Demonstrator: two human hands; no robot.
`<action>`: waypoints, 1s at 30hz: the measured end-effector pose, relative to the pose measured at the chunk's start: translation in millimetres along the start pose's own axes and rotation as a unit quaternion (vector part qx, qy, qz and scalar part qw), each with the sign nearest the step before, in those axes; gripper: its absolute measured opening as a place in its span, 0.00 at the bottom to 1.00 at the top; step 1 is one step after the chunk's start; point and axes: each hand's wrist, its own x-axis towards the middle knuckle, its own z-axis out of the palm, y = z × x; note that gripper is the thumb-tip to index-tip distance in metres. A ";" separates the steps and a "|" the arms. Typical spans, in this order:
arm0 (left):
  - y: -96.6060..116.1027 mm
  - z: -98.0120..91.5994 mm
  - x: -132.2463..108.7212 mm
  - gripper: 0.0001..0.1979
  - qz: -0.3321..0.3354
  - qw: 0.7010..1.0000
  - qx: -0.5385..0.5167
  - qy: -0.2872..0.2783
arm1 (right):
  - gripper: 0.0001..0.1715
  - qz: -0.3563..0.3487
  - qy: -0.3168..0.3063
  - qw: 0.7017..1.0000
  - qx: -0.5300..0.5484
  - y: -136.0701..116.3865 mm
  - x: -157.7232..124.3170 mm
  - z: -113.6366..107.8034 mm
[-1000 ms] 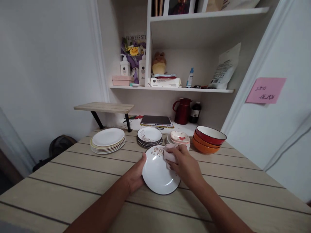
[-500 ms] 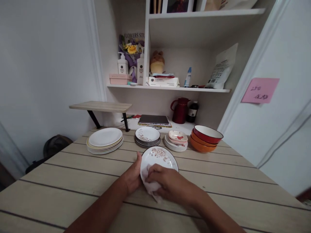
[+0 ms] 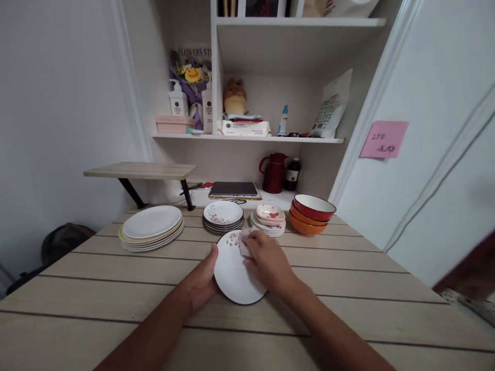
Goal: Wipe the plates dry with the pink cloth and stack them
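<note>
A white plate [image 3: 235, 278] with a dark rim and a brown flower print is tilted up a little over the tabletop. My left hand [image 3: 201, 278] grips its left edge, thumb along the rim and the other fingers hidden beneath. Bunched in my right hand [image 3: 268, 260] is a pale wipe or tissue [image 3: 246, 242], pressed on the plate's upper right, over part of the flowers. Just behind stands a stack of matching plates [image 3: 223, 214].
Large oval plates [image 3: 152, 222] are stacked at the left. Small dishes [image 3: 270, 214] and red and orange bowls [image 3: 314, 207] stand at the right. Behind them are a raised wooden stand [image 3: 139, 170], a laptop [image 3: 235, 189], a red jug [image 3: 274, 172] and a dark bottle [image 3: 293, 174].
My right hand has moved the wipe from the plate's lower left to its upper right. The flower print has turned toward the upper left. The camera view has shifted right.
</note>
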 end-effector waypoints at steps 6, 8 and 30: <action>0.1 -0.9 1.5 0.33 -0.007 1.000 0.008 0.013 | 0.39 -0.190 -0.064 0.978 0.064 -31.2 -12.1 -1.3; 0.5 -1.8 1.7 0.34 -0.013 1.000 0.001 0.005 | 0.26 -0.221 -0.099 0.965 0.103 -29.4 -18.2 -8.2; -1.4 -1.6 4.2 0.32 0.010 1.000 -0.023 0.008 | 0.38 -0.154 0.054 0.948 0.274 -25.1 10.2 23.5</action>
